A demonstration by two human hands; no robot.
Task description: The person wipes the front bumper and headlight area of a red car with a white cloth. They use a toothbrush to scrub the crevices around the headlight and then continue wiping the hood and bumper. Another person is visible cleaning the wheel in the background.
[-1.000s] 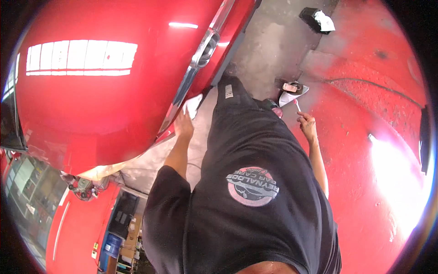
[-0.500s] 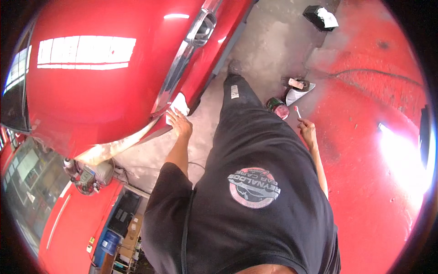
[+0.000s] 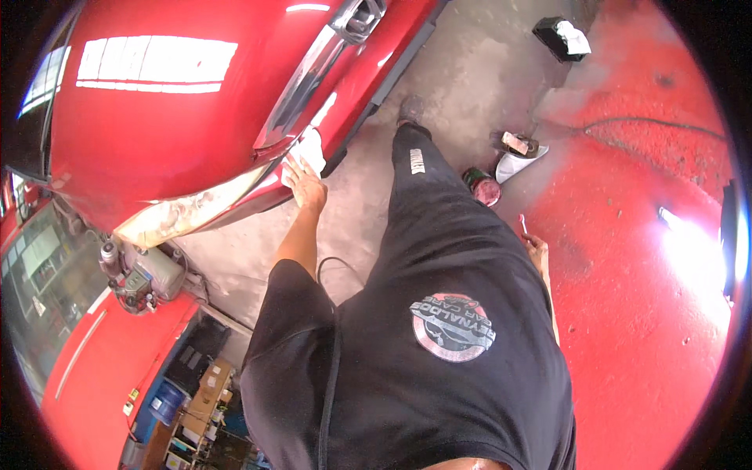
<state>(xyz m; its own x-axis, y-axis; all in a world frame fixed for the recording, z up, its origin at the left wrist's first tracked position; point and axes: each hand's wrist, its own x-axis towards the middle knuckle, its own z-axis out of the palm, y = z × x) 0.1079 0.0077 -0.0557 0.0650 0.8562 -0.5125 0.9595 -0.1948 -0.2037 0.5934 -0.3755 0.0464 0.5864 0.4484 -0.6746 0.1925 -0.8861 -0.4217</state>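
Note:
My left hand (image 3: 308,189) presses a white cloth (image 3: 312,150) against the red car's front corner, below the chrome grille trim and beside the headlight (image 3: 184,210). Its fingers lie over the cloth's near edge. Low at my right side, my right hand (image 3: 538,254) grips a thin white stick with a reddish tip, which looks like a toothbrush (image 3: 523,223). Part of that hand is hidden behind my body. A tin (image 3: 483,188) with pinkish-red contents or lid stands on the floor just beyond the brush, close to my leg.
Beside the tin sit a dark holder with a pale block (image 3: 515,142) and a white sheet (image 3: 520,163). Farther off is a black box (image 3: 561,39) with white tissue. A cable crosses the red floor. An air compressor (image 3: 149,276) stands at left, near another red vehicle.
The view has shifted slightly. My left hand stays on the cloth at the car's corner. My right hand has drawn back closer to my body, with the toothbrush farther from the tin.

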